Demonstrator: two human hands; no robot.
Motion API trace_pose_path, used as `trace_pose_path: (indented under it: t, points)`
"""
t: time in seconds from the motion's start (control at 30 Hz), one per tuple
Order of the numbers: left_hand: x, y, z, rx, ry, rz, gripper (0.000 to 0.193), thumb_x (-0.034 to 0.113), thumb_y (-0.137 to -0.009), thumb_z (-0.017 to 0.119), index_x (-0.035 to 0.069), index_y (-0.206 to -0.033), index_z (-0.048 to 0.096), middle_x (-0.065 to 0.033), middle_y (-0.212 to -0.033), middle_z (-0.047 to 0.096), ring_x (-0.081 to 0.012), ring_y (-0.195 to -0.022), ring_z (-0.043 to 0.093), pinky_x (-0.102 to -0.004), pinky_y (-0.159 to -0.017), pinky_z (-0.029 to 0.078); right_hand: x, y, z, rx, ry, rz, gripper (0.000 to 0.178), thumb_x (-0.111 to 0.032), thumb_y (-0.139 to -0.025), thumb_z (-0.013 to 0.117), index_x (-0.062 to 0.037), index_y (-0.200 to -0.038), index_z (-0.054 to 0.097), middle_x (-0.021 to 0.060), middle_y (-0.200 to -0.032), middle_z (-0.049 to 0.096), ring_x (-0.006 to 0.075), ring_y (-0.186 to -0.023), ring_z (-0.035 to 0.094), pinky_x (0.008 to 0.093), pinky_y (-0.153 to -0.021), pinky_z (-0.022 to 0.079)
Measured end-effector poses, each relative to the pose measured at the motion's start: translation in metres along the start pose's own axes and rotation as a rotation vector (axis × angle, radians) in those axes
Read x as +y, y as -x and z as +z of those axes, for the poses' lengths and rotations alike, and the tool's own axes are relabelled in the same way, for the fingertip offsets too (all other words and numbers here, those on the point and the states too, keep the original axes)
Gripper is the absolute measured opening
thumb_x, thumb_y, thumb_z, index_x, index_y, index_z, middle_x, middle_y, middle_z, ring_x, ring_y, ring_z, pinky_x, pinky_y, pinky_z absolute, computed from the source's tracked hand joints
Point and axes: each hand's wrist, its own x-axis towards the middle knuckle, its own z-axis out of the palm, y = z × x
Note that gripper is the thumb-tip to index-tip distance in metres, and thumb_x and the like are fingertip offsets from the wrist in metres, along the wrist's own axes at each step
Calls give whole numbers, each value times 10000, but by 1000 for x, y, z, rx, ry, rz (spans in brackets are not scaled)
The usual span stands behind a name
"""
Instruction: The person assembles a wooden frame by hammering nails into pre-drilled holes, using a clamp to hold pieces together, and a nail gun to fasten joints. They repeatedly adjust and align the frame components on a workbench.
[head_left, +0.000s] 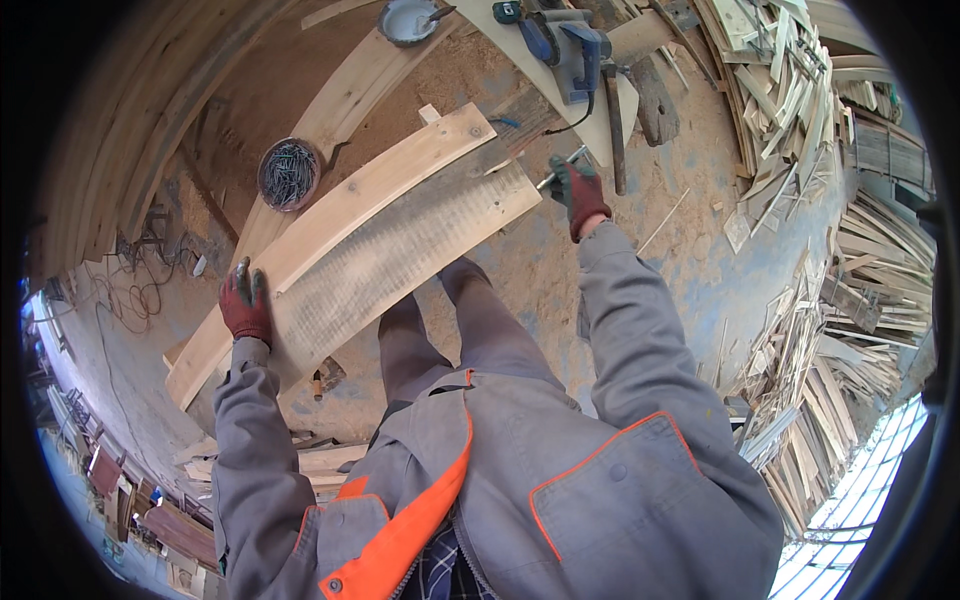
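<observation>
A wide board (375, 262) lies slantwise in front of me, its face rough and grey with a pale near edge. A curved pale wooden strip (352, 195) lies along its far side. My left hand (246, 304), in a red and green work glove, rests on the left part of the strip with fingers stretched and thumb apart. Beyond the board's right end, my right hand (578, 192), gloved alike, is closed around a thin silvery rod-like tool (546, 183). One end of the rod points toward the board's corner; its exact kind is unclear.
A round bowl of nails (290, 175) stands on a long curved plank (352, 88) beyond the board. Farther off are a pale dish (408, 22), a blue power tool (578, 55) with a cord, and a long-handled tool (616, 135). Scrap wood (795, 370) piles up at right.
</observation>
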Motion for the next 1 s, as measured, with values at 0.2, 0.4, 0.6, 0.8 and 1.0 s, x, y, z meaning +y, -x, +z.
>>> trace_pose_path:
  t: [0.2, 0.4, 0.6, 0.8, 1.0]
  points:
    - [1, -2, -2, -36, 19, -17, 380, 323, -1038, 609, 122, -1356, 655, -175, -1276, 659, -397, -1220, 576, -477, -1083, 432, 52, -14, -19, 221, 69, -37, 198, -182, -950, 736, -7, -1040, 761, 109, -816, 753, 241, -642, 709, 366, -574, 540]
    - [2, -2, -2, -22, 11, -8, 381, 334, -1043, 599, 108, -1346, 652, -155, -1293, 663, -382, -1253, 571, -468, -1104, 421, 58, -42, -64, 190, 455, -283, 275, -267, -1035, 645, -22, -1048, 769, 128, -837, 765, 230, -725, 716, 375, -652, 551]
    - [-2, -1, 1, -32, 22, -23, 407, 348, -1043, 590, 109, -1369, 637, -145, -1314, 657, -371, -1272, 562, -474, -1128, 401, -46, -46, -63, 13, -115, -222, 391, -309, -1074, 582, 15, -1257, 700, 116, -1002, 754, 205, -859, 719, 345, -767, 611]
    - [-1, -1, 2, -32, 24, 0, 398, 334, -1047, 582, 106, -1368, 641, -142, -1309, 659, -366, -1262, 566, -476, -1123, 402, -70, -78, -48, 84, -7, -215, 308, -286, -1031, 665, -35, -1189, 750, 142, -923, 762, 220, -818, 743, 368, -672, 557]
    - [-8, -1, 1, -44, 48, 4, 410, 333, -1030, 604, 123, -1381, 634, -145, -1310, 654, -365, -1254, 571, -470, -1121, 403, -6, -15, -9, -87, 207, 145, 388, -436, -995, 714, -66, -1099, 764, 52, -745, 704, 146, -544, 607, 330, -496, 458]
